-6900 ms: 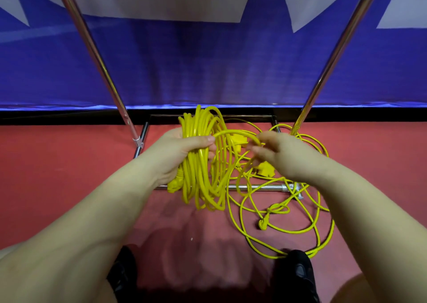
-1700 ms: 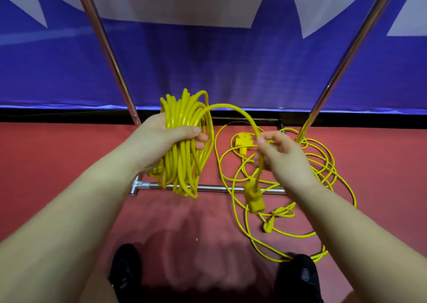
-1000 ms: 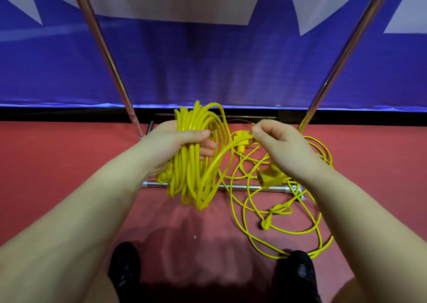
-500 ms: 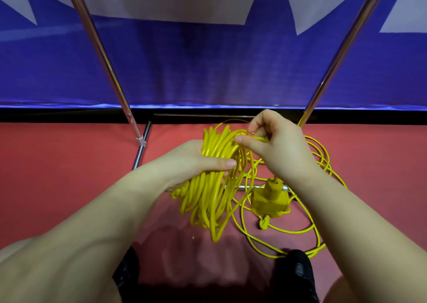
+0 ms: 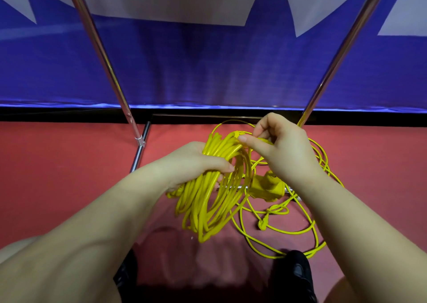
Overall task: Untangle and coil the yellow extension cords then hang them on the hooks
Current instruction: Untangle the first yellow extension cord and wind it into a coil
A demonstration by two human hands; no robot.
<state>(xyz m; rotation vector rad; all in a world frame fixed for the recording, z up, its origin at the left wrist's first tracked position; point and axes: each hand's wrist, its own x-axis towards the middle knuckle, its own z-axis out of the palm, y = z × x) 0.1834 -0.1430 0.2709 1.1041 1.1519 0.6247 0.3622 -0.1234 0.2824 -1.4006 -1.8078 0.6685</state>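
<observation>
Since the frame a second or so back, the bundled coil of thick yellow extension cord [image 5: 208,187] has been tipped from upright to a slant, and the cord's blocky yellow socket end [image 5: 265,186] has been brought down to hang just below the right wrist. The coil is gripped near its top by the left hand [image 5: 196,161], fingers curled round the gathered strands, at the centre of the frame. The right hand [image 5: 280,148], just right of it and slightly higher, pinches the free tail of the cord where it crosses the top of the coil. The coil's long axis runs from upper right down to lower left; the tail lies across it, so a wrap around the bundle seems to be in hand, with the right hand nearer the tail. A second, thin yellow cord [image 5: 300,228] lies loose and tangled on the red floor [image 5: 57,175] at lower right, by the chrome rack base [image 5: 138,152]. No hooks are in view.
</observation>
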